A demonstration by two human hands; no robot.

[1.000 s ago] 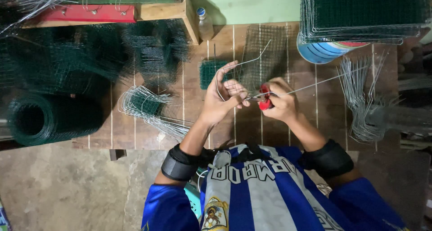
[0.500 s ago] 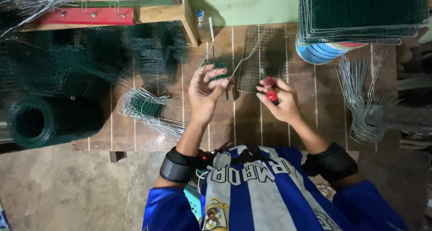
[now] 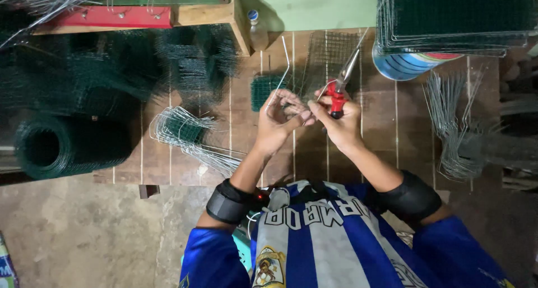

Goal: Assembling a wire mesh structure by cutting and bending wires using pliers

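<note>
Overhead view of a wooden table [image 3: 185, 170]. The left hand [image 3: 277, 122] pinches a bent wire [image 3: 282, 69] between thumb and fingers; the wire rises from the fingertips and points away from the person, over a small green mesh piece [image 3: 263, 90] lying on the table. The right hand [image 3: 341, 122] is closed around the red handles of a pair of pliers [image 3: 342, 83], whose metal nose points up and to the right above a grey mesh panel [image 3: 330, 55]. The two hands touch at the fingertips, so wire and pliers sit just beside each other. A roll of green mesh [image 3: 61, 148] lies far left; a bundle of loose wires [image 3: 454, 125] lies to the right.
</note>
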